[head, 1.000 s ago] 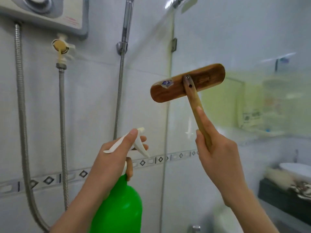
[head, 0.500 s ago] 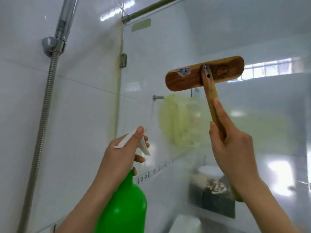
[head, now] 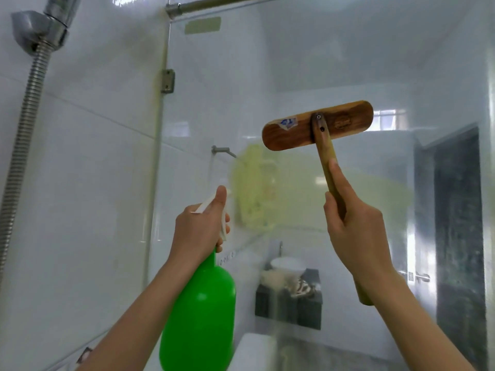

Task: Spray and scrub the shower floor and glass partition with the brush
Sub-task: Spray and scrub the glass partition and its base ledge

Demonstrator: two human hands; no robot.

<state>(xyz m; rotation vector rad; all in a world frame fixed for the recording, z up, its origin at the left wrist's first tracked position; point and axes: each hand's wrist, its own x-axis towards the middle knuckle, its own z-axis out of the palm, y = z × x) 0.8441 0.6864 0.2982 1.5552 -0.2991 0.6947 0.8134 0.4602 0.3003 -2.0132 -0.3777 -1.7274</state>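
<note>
My right hand [head: 356, 231] grips the wooden handle of a brush, forefinger stretched along the shaft. The brush's brown wooden head [head: 317, 128] lies flat against the glass partition [head: 334, 62], bristles hidden behind it. My left hand [head: 199, 227] holds a green spray bottle [head: 197, 319] by its neck, thumb resting on the white trigger head, nozzle aimed at the glass. The bottle sits lower and to the left of the brush. The shower floor is out of view.
A metal shower hose [head: 20, 145] and its bracket [head: 40, 30] hang on the white tiled wall at left. A hinge [head: 167, 81] and a top rail [head: 214, 4] fix the glass. Behind the glass are a yellow towel [head: 254, 188], a washbasin [head: 286, 263] and a dark doorway [head: 455, 223].
My view has swung right, from the tiled wall with the heater onto the glass. Both hands kept their grips, and the brush stays high on the glass.
</note>
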